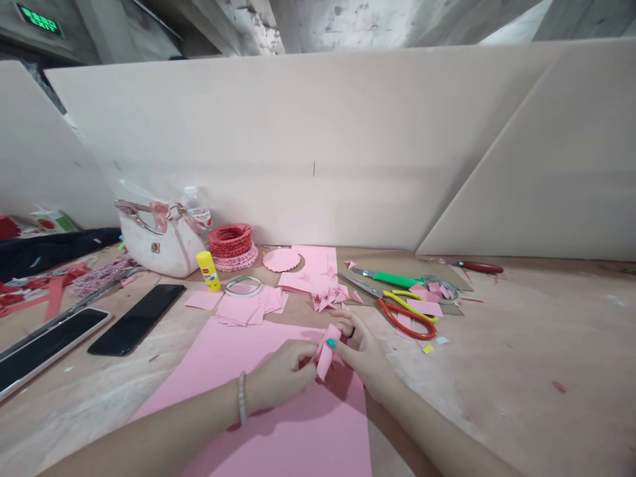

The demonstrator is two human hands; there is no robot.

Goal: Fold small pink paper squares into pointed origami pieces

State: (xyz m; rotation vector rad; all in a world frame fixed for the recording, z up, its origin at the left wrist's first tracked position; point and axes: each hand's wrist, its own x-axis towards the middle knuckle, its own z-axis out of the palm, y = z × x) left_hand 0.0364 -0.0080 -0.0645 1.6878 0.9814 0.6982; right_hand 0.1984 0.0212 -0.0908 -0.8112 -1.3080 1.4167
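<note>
A small folded piece of pink paper [325, 358] is held between both hands, above a large pink sheet [278, 444] on the table. My left hand [283, 374], a beaded bracelet at its wrist, pinches the paper's left edge. With thumb and fingers my right hand [362, 348] grips it from the right; the thumb lies over its face. Beyond the hands sits a heap of small folded pink paper pieces [330, 299]. Small pink paper squares [239, 310] are stacked to the left, with a ring-shaped band [243, 286] on top.
To the right lie orange-and-yellow-handled scissors [407, 319], a green-handled cutter [392, 279] and a red-handled tool [481, 267]. On the left are a glue stick [209, 271], two phones [136, 319], a white handbag [166, 245], a bottle [197, 212] and red rings [230, 236]. White panels [322, 132] stand behind.
</note>
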